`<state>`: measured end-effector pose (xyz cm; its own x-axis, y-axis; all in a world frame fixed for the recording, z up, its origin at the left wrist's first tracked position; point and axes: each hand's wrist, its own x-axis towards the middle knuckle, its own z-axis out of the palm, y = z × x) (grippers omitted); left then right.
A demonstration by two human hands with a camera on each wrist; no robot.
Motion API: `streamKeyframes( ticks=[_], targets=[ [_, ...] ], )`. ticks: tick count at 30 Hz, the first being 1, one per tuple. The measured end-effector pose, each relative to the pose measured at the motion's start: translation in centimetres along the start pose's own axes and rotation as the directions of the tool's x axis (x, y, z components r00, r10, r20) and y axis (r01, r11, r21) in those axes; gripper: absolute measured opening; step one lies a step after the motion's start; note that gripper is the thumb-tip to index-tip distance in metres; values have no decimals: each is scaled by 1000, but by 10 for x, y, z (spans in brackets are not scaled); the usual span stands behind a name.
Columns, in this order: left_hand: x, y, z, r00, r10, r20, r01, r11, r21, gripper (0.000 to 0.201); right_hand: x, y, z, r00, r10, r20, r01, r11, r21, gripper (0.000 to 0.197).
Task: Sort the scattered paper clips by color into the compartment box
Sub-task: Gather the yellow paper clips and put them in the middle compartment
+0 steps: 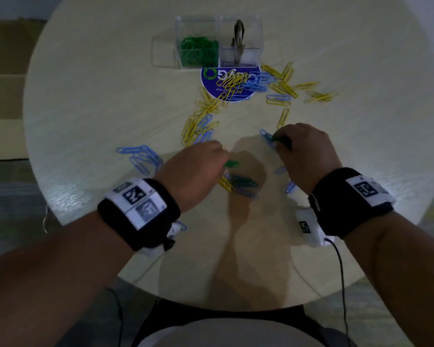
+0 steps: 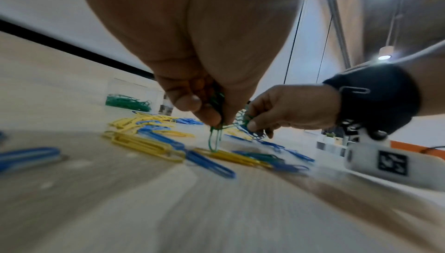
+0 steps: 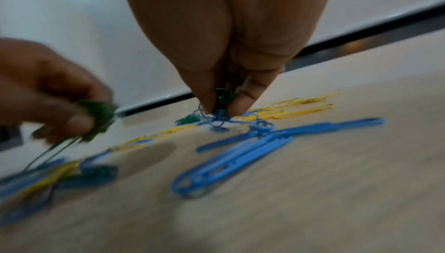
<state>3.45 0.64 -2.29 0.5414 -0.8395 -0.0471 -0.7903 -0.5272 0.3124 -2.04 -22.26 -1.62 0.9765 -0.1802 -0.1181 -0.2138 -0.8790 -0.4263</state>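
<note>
Yellow (image 1: 206, 108), blue (image 1: 140, 156) and a few green paper clips (image 1: 246, 182) lie scattered on the round pale table (image 1: 85, 108). My left hand (image 1: 198, 166) pinches green clips (image 2: 215, 139) just above a small mixed pile. Further right, my right hand (image 1: 301, 146) pinches green clips (image 3: 224, 95) at the table, touching a blue clip (image 1: 266, 137). The clear compartment box (image 1: 198, 43) stands at the far side with green clips (image 1: 198, 50) in its middle compartment.
The box's right compartment (image 1: 241, 43) holds a dark upright object. A round blue sticker (image 1: 232, 83) lies in front of the box under several clips. More yellow clips (image 1: 318, 96) spread to the right. The table's near edge is close to my body.
</note>
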Motion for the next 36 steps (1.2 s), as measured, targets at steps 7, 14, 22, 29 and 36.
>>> streamKeyframes(
  ticks=[7, 14, 22, 29, 36],
  targets=[
    [-42, 3, 9, 989, -75, 130, 83, 995, -61, 16, -19, -3, -4, 947, 320, -19, -249, 773, 583, 5],
    [-49, -6, -10, 928, -372, -24, 312, 811, -495, 14, -5, -12, -12, 860, 377, 345, -444, 217, 869, 7],
    [-10, -20, -23, 637, -712, 297, 440, 19, -898, 7, 26, -18, -14, 887, 348, 304, -421, 337, 842, 4],
    [47, -58, -63, 617, -762, 197, 278, -23, -960, 9, 79, -41, -26, 927, 270, 260, -360, 452, 816, 4],
    [108, -107, -103, 540, -797, -270, 305, 484, -820, 12, 167, -77, -40, 978, 210, 2, -153, 709, 689, 13]
  ],
)
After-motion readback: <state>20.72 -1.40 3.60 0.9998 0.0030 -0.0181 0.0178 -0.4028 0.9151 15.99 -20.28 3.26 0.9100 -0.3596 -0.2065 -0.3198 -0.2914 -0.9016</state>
